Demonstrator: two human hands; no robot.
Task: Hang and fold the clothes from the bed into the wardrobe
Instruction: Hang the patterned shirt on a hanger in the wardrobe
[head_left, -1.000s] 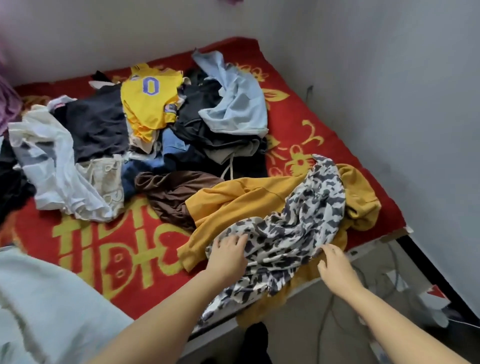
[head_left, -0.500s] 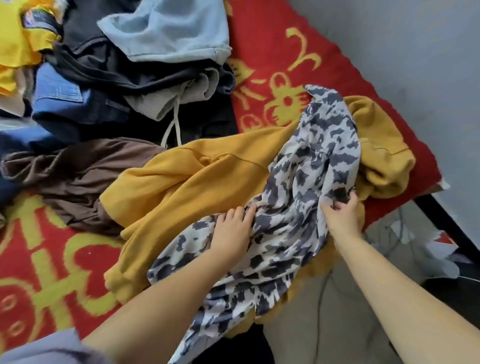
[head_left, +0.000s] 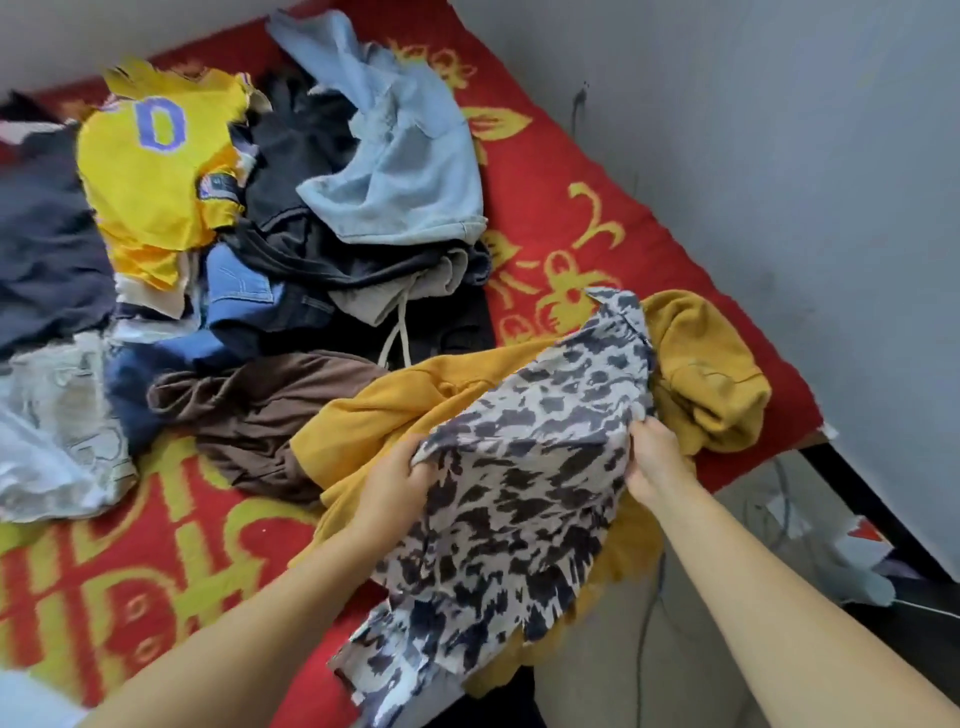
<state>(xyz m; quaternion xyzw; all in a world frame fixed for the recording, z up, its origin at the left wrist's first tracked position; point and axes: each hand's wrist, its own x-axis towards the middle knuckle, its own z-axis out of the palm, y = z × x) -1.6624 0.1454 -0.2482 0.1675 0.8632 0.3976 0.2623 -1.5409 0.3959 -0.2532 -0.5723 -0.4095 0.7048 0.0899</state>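
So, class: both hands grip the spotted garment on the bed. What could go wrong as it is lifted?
1. The spotted garment, gripped by the left hand and right hand, lies on the mustard sweatshirt, which might drag off the bed edge.
2. Its hanging lower end could brush the floor.

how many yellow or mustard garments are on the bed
2: a yellow jersey at the far left, and a mustard sweatshirt under the spotted garment. The pile may hide more.

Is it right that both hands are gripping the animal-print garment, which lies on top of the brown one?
Not quite. The head view shows the left hand and right hand gripping the animal-print garment, but it lies on the mustard-yellow sweatshirt, not the brown one.
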